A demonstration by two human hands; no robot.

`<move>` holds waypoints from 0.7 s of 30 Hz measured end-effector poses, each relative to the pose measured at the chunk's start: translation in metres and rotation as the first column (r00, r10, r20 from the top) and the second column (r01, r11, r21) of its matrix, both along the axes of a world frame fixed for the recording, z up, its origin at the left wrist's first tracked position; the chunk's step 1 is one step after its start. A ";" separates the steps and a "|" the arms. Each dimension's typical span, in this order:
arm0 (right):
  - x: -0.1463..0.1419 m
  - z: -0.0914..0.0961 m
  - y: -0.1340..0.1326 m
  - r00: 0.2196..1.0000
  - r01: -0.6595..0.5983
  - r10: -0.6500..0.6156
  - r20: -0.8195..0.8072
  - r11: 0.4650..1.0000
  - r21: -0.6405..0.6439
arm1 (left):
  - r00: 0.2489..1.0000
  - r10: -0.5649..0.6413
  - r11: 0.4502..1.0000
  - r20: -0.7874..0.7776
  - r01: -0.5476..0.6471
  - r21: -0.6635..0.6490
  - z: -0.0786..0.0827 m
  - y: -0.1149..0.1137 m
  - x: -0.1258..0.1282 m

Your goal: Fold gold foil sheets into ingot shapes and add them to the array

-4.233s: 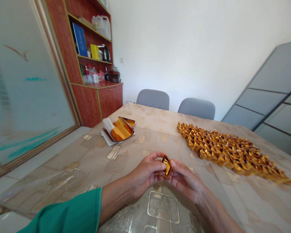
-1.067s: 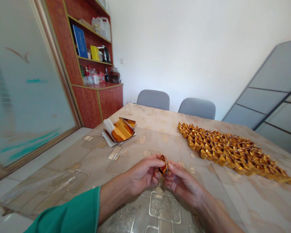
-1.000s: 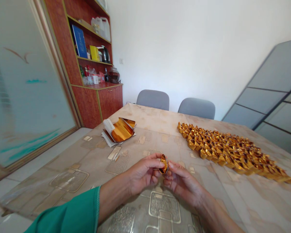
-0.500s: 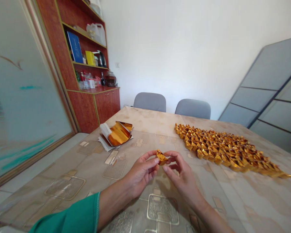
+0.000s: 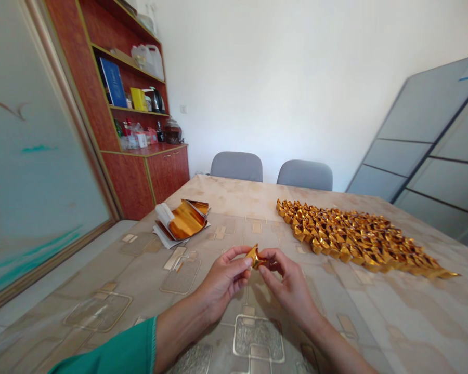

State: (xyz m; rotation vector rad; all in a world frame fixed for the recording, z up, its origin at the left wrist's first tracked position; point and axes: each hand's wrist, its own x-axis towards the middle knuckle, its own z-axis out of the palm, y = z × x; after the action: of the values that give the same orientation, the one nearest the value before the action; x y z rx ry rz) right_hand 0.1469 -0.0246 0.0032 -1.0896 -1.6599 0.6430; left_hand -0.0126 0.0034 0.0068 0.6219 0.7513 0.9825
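Note:
Between my two hands is a small folded gold foil paper ingot (image 5: 257, 256), held above the table. My left hand (image 5: 226, 274) pinches its left end between thumb and fingers. At its right end, the thumb and index finger of my right hand (image 5: 285, 274) grip it too. To the right, many similar gold foil ingots (image 5: 359, 236) stand packed in rows on the table. A stack of gold foil sheets (image 5: 187, 220) with white paper lies at the left, curled up at its edges.
A patterned cloth covers the table (image 5: 218, 189). Two grey chairs (image 5: 236, 166) (image 5: 304, 174) stand at its far side. A red-brown cabinet (image 5: 127, 176) with shelves is at the back left, beside a frosted glass door (image 5: 35, 156). Grey panels (image 5: 400, 135) lean at the right.
The ingot has turned between my fingers, and my right thumb and index finger have closed in on its right end. The whole view has shifted slightly.

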 end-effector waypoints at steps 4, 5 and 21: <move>-0.001 -0.002 0.001 1.000 0.011 -0.011 0.011 1.000 -0.001 | 0.999 -0.017 1.000 -0.033 0.018 0.022 -0.003 0.001 0.000; -0.001 -0.002 0.001 1.000 0.019 -0.019 0.009 1.000 -0.001 | 0.998 -0.023 0.999 -0.051 0.025 0.042 -0.004 0.001 0.000; 0.139 0.020 -0.015 0.876 0.458 -0.459 0.147 0.888 0.041 | 0.988 0.059 0.989 -0.143 -0.038 0.146 -0.001 0.009 -0.007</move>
State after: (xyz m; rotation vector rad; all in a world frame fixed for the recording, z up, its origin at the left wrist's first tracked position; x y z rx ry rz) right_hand 0.2860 -0.0393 0.0234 -1.4975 -1.4467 0.2483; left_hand -0.0196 0.0122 0.0057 0.8105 0.8347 1.0499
